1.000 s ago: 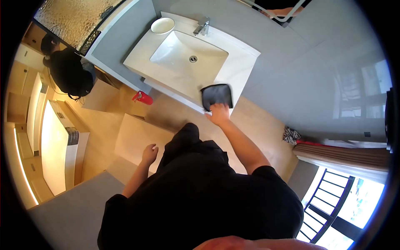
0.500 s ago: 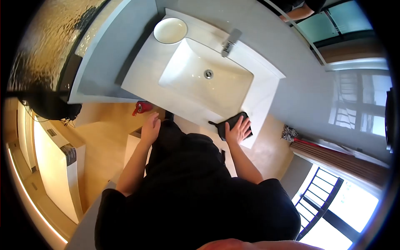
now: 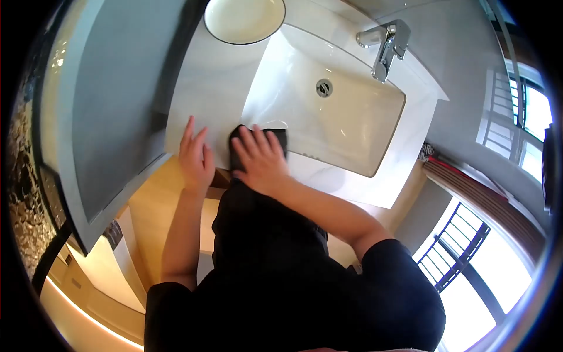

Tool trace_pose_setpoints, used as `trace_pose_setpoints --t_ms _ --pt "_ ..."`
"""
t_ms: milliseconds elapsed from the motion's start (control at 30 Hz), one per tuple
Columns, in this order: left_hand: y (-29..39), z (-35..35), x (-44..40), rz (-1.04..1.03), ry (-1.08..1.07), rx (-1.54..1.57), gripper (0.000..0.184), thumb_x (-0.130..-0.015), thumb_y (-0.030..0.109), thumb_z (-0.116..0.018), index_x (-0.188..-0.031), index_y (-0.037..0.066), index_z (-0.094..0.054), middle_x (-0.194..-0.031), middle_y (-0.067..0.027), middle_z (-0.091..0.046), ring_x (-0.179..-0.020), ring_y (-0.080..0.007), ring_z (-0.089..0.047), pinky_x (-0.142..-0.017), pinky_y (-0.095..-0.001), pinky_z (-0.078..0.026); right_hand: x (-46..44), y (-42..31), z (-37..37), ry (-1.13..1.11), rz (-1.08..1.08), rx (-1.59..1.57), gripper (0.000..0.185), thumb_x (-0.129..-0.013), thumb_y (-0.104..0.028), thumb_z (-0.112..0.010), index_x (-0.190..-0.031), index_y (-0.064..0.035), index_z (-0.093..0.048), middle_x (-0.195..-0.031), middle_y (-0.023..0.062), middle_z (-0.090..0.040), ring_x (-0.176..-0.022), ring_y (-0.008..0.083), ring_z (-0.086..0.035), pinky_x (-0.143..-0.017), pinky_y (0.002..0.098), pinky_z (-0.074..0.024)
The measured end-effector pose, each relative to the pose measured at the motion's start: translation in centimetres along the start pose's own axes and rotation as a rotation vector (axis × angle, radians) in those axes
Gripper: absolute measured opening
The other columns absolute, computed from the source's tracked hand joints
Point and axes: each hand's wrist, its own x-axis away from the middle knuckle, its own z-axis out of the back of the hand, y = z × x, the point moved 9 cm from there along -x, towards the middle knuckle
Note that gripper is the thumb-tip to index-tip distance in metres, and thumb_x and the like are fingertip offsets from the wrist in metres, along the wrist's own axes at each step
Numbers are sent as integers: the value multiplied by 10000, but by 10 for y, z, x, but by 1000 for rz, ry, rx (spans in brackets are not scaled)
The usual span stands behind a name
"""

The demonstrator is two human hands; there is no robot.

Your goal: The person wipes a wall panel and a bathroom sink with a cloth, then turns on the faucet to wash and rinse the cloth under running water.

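My right hand [image 3: 263, 161] lies flat with its fingers spread on a folded black cloth [image 3: 280, 138] at the front left of the sink rim, pressing it against the white countertop [image 3: 214, 91]. Part of the cloth is hidden under the hand. To the left, my left hand [image 3: 196, 158] hovers by the counter's front edge, fingers apart and holding nothing. The white sink [image 3: 346, 126] lies just beyond the right hand, with some wet-looking spots along its front edge.
A white bowl [image 3: 245, 20] with a dark rim stands at the counter's back left. The chrome faucet [image 3: 387, 47] rises behind the sink. A grey panel [image 3: 123, 100] closes in the left side, and a window [image 3: 469, 264] is at the lower right.
My right hand has slid the black cloth from the right end of the counter's front to the left. My view has moved closer to the sink, and the left hand is further over the counter edge.
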Motion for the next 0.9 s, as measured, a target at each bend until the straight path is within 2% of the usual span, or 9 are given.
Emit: trace_pose_setpoints --t_ms 100,300,467,567,667,733,800,833,900 --pt "-8 -21 -31 -1 -13 -30 340 -890 6 -520 -1215 -11 -620 -1429 -215 -517 -1292 -383 -524 -1031 -426 -456 -15 -8 -1 63 -41 -12 817 -840 -572 -631 -1487 -118 -423 -1592 156 -296 -1431 379 -314 -1094 584 -304" --pt "-3 -54 -35 -131 -89 -285 388 -939 86 -514 -1313 13 -589 -1465 -184 -496 -1336 -364 -492 -1102 -429 -390 38 41 -6 89 -112 -85 798 -818 -562 -658 -1483 -181 -435 -1566 164 -347 -1345 331 -437 -1055 506 -358" --pt "6 -60 -29 -194 -95 -412 402 -988 129 -436 -1355 18 -554 -1479 -147 -490 -1399 -347 -418 -1160 -446 -306 129 116 23 286 -335 -88 753 -686 -334 -807 -1351 -86 -555 -1213 143 -583 -1094 337 -562 -958 470 -397" --pt "8 -66 -22 -233 -76 -465 407 -993 128 -437 -1375 24 -533 -1490 -129 -480 -1413 -345 -395 -1162 -446 -304 167 142 29 350 -386 -24 577 -767 -254 -735 -1284 -50 -580 -1126 151 -592 -1024 343 -560 -917 459 -407" --pt "-3 -65 -10 -267 -73 -464 415 -1005 158 -448 -1394 27 -511 -1495 -126 -472 -1421 -329 -383 -1163 -443 -301 207 158 24 449 -439 144 537 -807 -273 -719 -1282 -61 -585 -1084 132 -601 -973 330 -567 -909 457 -420" --pt "-2 -60 -9 -285 -48 -415 413 -1010 203 -470 -1382 31 -521 -1495 -131 -470 -1418 -313 -388 -1160 -441 -309 235 165 23 477 -508 231 485 -862 -261 -661 -1296 -63 -574 -1154 135 -610 -1085 342 -568 -1011 474 -399" --pt "-8 -57 -9 -306 -22 -414 412 -1012 227 -477 -1374 35 -529 -1496 -133 -468 -1415 -310 -390 -1158 -442 -311 263 168 29 534 -546 255 479 -909 -279 -602 -1338 -72 -554 -1322 140 -577 -1292 347 -487 -1127 480 -322" --pt "-12 -57 -8 -312 -8 -426 413 -1015 251 -484 -1365 39 -537 -1498 -135 -465 -1412 -307 -393 -1157 -443 -313 275 171 34 549 -532 287 479 -909 -279 -602 -1338 -72 -554 -1322 140 -577 -1292 347 -487 -1127 480 -322" --pt "-19 -55 -6 -311 10 -413 411 -1016 264 -483 -1357 44 -546 -1498 -136 -464 -1411 -309 -394 -1156 -448 -314 293 176 27 471 -466 283 479 -953 -247 -528 -1398 -70 -515 -1503 143 -450 -1444 338 -335 -1187 463 -241"
